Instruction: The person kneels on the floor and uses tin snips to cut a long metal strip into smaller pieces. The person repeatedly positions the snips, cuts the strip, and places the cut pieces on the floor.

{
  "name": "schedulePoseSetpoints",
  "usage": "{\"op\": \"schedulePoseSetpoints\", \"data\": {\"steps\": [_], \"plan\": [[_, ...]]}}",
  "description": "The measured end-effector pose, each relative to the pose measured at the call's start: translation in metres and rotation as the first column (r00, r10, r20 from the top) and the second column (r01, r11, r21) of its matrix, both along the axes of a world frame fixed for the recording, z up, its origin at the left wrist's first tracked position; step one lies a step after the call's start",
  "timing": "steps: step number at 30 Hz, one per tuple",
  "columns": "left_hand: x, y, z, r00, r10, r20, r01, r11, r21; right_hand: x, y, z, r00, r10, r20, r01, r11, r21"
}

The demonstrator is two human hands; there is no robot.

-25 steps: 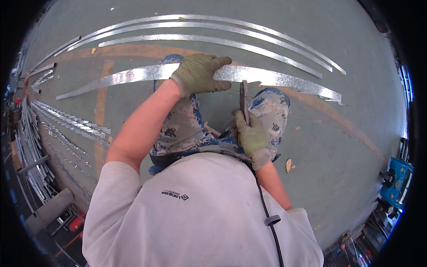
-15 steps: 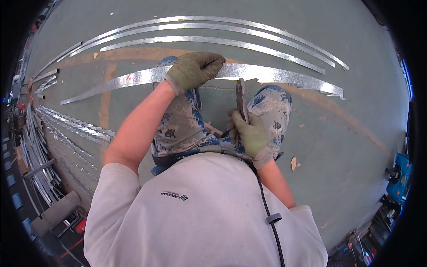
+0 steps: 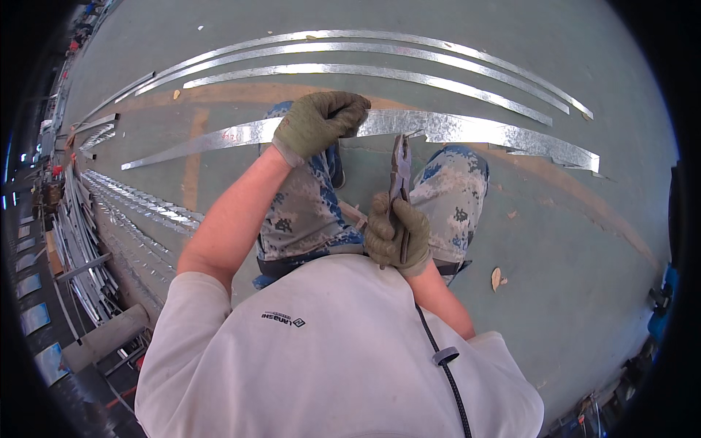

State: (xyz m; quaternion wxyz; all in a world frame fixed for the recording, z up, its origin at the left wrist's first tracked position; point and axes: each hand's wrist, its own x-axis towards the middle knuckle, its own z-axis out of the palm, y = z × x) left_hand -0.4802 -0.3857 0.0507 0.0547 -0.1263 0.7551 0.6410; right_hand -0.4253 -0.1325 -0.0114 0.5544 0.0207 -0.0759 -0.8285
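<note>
My left hand (image 3: 318, 125), in an olive work glove, is closed around the edge of a long, shiny sheet-metal strip (image 3: 467, 129) and holds it across in front of my knees. At its right part the strip's near edge looks notched and ragged. My right hand (image 3: 398, 235), gloved too, grips a pair of pliers (image 3: 400, 171) by the handles, jaws pointing away from me. At the jaw tips sits a small metal sliver (image 3: 415, 133), just by the strip's near edge; whether it is still joined to the strip I cannot tell.
Beyond lie several long metal strips (image 3: 365, 70) on the grey-green floor. Jagged metal pieces (image 3: 139, 198) and a heap of metal lengths (image 3: 87, 255) lie to the left. A dry leaf (image 3: 497, 279) is on the floor at right.
The pliers have turned so their jaws show broadside, and a sliver now shows at their tips. The held strip's right end has shifted right and a little nearer. My left hand keeps its hold.
</note>
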Motion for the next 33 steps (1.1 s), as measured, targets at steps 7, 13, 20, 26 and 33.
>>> {"op": "schedulePoseSetpoints", "data": {"steps": [7,13,20,26,33], "plan": [[0.000,0.001,-0.007,1.000,0.006,0.012,-0.004,0.987,-0.159,-0.009,0.009,0.012,0.989,0.067,-0.133,-0.022,0.950,0.310],[-0.001,0.003,-0.004,1.000,-0.021,-0.008,0.019,0.972,-0.233,-0.002,0.012,0.009,0.986,0.107,-0.131,-0.017,0.834,0.551],[-0.002,0.006,-0.004,1.000,0.020,-0.016,-0.022,0.982,-0.187,0.000,0.006,-0.002,0.996,0.069,-0.056,-0.055,0.973,0.223],[0.002,0.006,-0.012,0.997,0.053,-0.053,-0.055,0.998,-0.036,0.000,0.003,0.008,0.974,0.089,-0.209,-0.002,0.923,0.384],[0.002,0.003,-0.011,0.979,-0.096,-0.182,0.015,0.915,-0.403,0.001,0.017,0.013,0.967,0.120,-0.222,0.034,0.809,0.586]]}}
